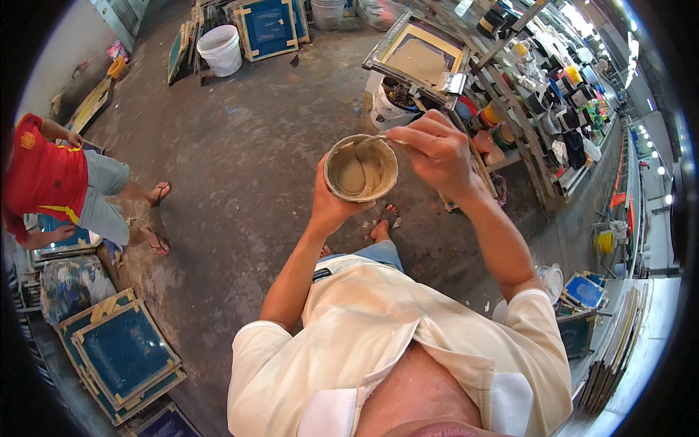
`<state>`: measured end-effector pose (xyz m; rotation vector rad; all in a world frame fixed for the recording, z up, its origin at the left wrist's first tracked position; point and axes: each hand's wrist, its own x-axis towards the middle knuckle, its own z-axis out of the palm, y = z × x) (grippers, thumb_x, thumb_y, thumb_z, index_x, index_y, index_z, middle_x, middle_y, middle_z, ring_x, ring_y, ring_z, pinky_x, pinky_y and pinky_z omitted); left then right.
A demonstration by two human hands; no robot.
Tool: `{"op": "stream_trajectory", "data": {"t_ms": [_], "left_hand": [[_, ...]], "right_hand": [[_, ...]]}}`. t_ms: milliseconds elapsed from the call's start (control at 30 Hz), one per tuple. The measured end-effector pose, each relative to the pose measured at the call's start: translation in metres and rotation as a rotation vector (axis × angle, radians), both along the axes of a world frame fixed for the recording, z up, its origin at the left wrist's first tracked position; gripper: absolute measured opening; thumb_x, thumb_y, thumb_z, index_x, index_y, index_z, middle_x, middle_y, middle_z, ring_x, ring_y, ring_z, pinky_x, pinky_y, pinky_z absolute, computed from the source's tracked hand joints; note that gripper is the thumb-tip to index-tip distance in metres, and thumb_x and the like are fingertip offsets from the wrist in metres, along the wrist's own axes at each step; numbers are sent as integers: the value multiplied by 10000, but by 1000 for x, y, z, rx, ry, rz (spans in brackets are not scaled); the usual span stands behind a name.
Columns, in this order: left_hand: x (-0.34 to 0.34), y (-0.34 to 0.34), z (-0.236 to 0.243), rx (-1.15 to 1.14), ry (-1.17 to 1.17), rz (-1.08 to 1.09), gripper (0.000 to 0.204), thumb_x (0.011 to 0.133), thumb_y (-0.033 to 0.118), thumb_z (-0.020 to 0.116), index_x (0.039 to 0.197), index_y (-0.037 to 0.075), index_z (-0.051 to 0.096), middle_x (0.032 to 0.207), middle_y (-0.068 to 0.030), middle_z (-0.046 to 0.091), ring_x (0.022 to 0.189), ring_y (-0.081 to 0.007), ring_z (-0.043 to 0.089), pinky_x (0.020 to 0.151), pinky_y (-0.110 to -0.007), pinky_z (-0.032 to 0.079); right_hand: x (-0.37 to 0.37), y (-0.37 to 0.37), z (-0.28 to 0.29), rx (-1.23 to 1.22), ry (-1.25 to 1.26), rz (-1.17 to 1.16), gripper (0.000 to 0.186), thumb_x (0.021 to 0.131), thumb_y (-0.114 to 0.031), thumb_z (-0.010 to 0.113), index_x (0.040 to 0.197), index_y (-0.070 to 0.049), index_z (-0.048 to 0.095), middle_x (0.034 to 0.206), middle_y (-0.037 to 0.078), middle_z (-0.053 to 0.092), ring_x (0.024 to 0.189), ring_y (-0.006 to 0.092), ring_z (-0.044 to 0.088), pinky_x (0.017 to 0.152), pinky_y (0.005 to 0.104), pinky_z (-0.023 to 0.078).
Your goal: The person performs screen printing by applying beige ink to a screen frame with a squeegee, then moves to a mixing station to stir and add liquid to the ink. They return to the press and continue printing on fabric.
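Observation:
My left hand (331, 206) is wrapped round a small round tub (364, 199) in front of my body. Thick beige-brown paint (352, 178) lies inside, with some smeared up the tub's inner wall. Over the right rim, my right hand (438, 151) pinches the handle of a thin stirrer (377, 138). The stirrer slants down into the tub, and its lower end is hard to make out against the paint.
A framed screen (419, 62) with beige paint rests over a white bucket (389, 109) ahead right. Cluttered wooden shelving (510, 124) lines the right side. Another person in red (47, 167) stands at left, near stacked blue screens (127, 353). Another white bucket (220, 52) stands far left.

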<state>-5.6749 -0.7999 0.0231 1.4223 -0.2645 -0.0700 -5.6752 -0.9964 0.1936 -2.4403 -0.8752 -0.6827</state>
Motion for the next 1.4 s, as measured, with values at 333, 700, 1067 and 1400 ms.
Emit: {"op": "stream_trajectory", "data": {"t_ms": [333,700,1067,1400], "left_hand": [[5,4,-3,57,-88,-4,1117,532,59,984,1469,105,377,1427,-80,517,1333,-240,518,1132,-413,426],[8,0,-12,-77,-19,-37,1139,526,65,987,1482,100,369,1430,-81,511,1339,-239,507,1137,-406,419],[10,4,-11,-96,-6,-46,1136,529,67,986,1480,97,365,1431,-88,511,1345,-241,501,1143,-406,412],[11,3,-8,-50,-12,-54,1130,531,78,988,1476,84,369,1434,-90,509,1340,-247,510,1144,-412,412]], "right_hand": [[4,-6,0,11,-36,-52,370,665,48,762,1000,-110,766,861,28,688,845,230,626,727,362,533],[1,10,0,82,17,124,389,654,114,662,957,-98,782,810,46,696,762,237,633,685,359,528],[-3,11,16,-30,135,242,356,682,48,702,999,-103,758,856,43,690,824,245,625,742,365,534],[-4,-7,23,-80,234,205,368,673,43,740,1011,-101,768,853,46,689,842,249,641,744,357,537]]}}
